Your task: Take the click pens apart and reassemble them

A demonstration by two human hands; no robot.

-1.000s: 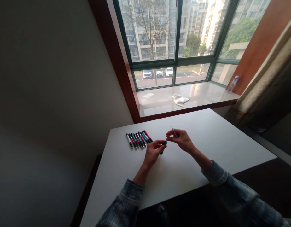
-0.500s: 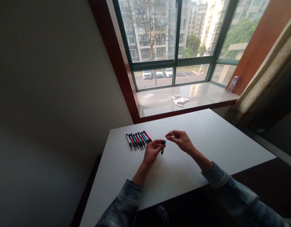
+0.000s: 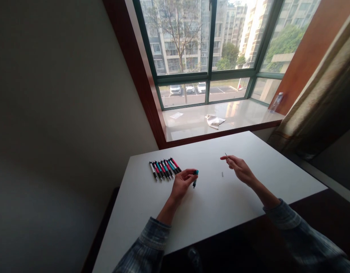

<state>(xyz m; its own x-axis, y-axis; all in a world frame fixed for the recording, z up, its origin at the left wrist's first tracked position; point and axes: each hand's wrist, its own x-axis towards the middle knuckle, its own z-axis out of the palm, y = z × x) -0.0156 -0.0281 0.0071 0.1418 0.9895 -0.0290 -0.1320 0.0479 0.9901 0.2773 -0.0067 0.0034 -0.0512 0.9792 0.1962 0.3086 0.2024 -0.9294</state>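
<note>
My left hand pinches a teal and black pen barrel, its dark end pointing down just above the white table. To the right, my right hand is raised over the table with a thin pen refill between its fingertips. A small grey piece, perhaps a spring, lies on the tabletop between the two hands, nearer the right one. Beyond my left hand a row of several click pens in white, red, teal and black lies side by side; the left hand covers the row's near right end.
Behind the table is a window sill with a crumpled white cloth, a sheet of paper and a clear bottle. A wall rises on the left, and a curtain hangs on the right.
My right hand has moved right, away from the left hand, with the refill still in its fingers. The small grey piece now shows on the table. My left hand has barely moved.
</note>
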